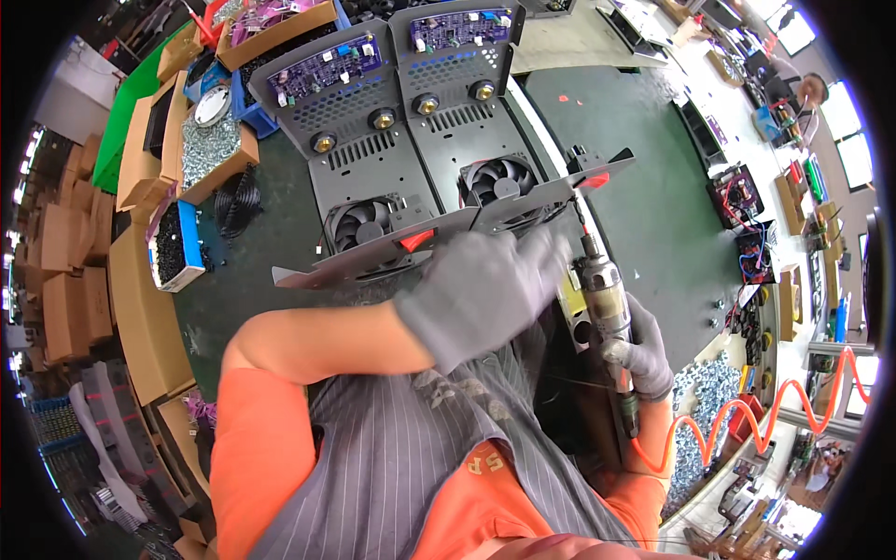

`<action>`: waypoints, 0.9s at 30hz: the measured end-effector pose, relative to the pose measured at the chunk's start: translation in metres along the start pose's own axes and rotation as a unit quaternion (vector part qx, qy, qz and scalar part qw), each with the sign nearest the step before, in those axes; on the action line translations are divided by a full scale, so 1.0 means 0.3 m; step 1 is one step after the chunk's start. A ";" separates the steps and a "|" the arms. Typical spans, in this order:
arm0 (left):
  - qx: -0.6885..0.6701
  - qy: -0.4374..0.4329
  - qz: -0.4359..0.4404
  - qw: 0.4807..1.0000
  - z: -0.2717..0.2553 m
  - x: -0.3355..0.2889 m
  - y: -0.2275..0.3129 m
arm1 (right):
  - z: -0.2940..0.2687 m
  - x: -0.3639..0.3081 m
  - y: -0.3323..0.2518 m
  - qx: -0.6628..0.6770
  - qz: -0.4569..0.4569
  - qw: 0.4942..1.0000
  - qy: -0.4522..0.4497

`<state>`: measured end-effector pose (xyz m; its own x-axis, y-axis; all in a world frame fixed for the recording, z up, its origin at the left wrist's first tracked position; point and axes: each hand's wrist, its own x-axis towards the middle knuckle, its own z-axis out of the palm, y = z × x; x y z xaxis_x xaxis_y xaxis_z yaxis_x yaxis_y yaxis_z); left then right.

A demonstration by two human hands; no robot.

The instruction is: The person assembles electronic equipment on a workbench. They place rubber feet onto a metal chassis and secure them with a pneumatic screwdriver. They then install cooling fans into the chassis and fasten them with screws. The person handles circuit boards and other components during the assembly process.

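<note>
My right hand [646, 353], in a grey glove, is closed round an air screwdriver [609, 297]. Its bit points up and away, up to the near panel of the right metal chassis [467, 128]; whether it meets a screw is too small to tell. My gloved left hand [481, 291] is over the near panels, fingers reaching toward the bit; motion smears them. Beside it stands the left metal chassis [373, 175]. Each chassis carries a black fan, the left fan [359, 224] and the right fan [499, 177], and a purple circuit board on its far panel.
A coiled orange air hose [747, 411] runs right from the screwdriver. At left are an open carton of silvery screws [213, 149], a blue-and-white box of black screws [177, 247] and black cable ties [238, 203]. More silvery hardware [700, 411] lies at right. Another person [807, 93] is far right.
</note>
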<state>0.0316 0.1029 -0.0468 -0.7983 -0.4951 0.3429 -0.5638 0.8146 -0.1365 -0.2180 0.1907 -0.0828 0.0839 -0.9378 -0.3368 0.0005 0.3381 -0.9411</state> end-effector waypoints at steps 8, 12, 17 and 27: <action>-0.345 -0.098 -0.110 0.927 -0.184 0.057 -0.413 | 0.020 0.005 0.016 0.024 0.024 0.999 -0.001; -0.241 -0.214 -0.162 0.933 0.095 0.084 -0.458 | 0.028 0.007 0.018 0.036 0.033 0.999 0.012; -0.140 -0.276 -0.163 0.937 0.254 0.132 -0.403 | 0.040 0.002 0.004 0.015 0.019 1.000 0.019; -0.423 -0.237 -0.169 0.858 0.216 0.134 -0.434 | 0.033 0.014 -0.027 0.036 0.075 0.996 0.015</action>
<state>0.0592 -0.0426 -0.0754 -0.7283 -0.6509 -0.2143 -0.5852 0.4281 0.6886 -0.2079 0.1848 -0.0764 0.0584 -0.8776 -0.4758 0.0627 0.4789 -0.8756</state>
